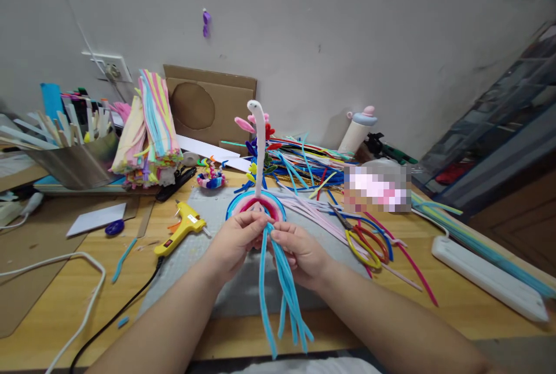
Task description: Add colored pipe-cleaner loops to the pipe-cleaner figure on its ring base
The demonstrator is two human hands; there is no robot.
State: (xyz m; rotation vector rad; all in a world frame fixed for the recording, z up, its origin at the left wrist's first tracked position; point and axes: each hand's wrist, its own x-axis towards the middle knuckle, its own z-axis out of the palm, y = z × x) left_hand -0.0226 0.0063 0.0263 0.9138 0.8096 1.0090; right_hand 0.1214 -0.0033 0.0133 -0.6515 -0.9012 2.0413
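Several light-blue pipe cleaners point(284, 272) hang down in a bundle from between my two hands. My left hand point(238, 241) pinches their top ends, with one strand falling apart from the others. The fingers of my right hand point(299, 249) are closed round the bundle just below the top. Right behind my hands stands a pipe-cleaner piece with a blue and pink ringed base point(278, 203) and a tall white neck point(259, 154) with dark eye dots. My hands hide part of the base. A grey mat point(208, 287) lies beneath.
A yellow glue gun point(185, 226) lies at left, its black cord point(125, 307) running toward the front. Yellow-handled scissors point(362, 249) lie at right among loose pipe cleaners. A white power strip point(489, 278) is at far right. Pastel pipe-cleaner bundles point(152, 131) and cardboard point(230, 102) stand at the back.
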